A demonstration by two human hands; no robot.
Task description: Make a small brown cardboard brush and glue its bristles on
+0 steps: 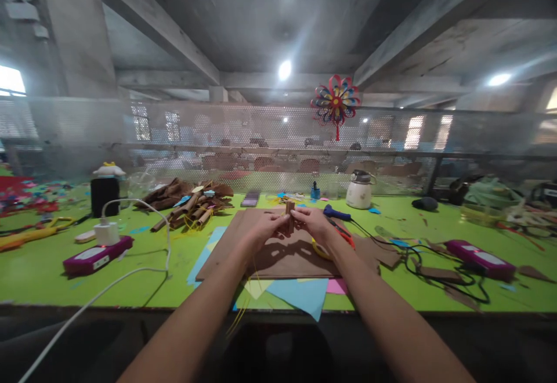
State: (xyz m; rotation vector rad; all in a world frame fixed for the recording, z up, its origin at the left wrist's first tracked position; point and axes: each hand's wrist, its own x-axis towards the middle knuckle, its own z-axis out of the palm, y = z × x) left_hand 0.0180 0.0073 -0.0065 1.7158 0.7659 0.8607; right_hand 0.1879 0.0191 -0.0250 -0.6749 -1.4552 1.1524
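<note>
My left hand (264, 224) and my right hand (314, 220) meet at the middle, fingers closed on a small upright piece of folded brown paper (290, 213). They hold it just above a large brown paper sheet (243, 255), where their shadows fall. Blue, yellow and pink paper (300, 296) sticks out from under that sheet. Scissors with orange-red handles (343, 233) lie close by my right wrist, partly hidden by the arm. A blue-handled glue gun (337, 213) rests beyond them. Thin yellow strands (246, 307) hang near my left forearm.
Rolled brown paper pieces (187, 203) are heaped at the back left. Purple power strips (98, 255) sit on both sides, with a white cable (167, 238) at left and dark cords (409, 267) at right. A white bottle (360, 190) stands behind, before a mesh partition (261, 165).
</note>
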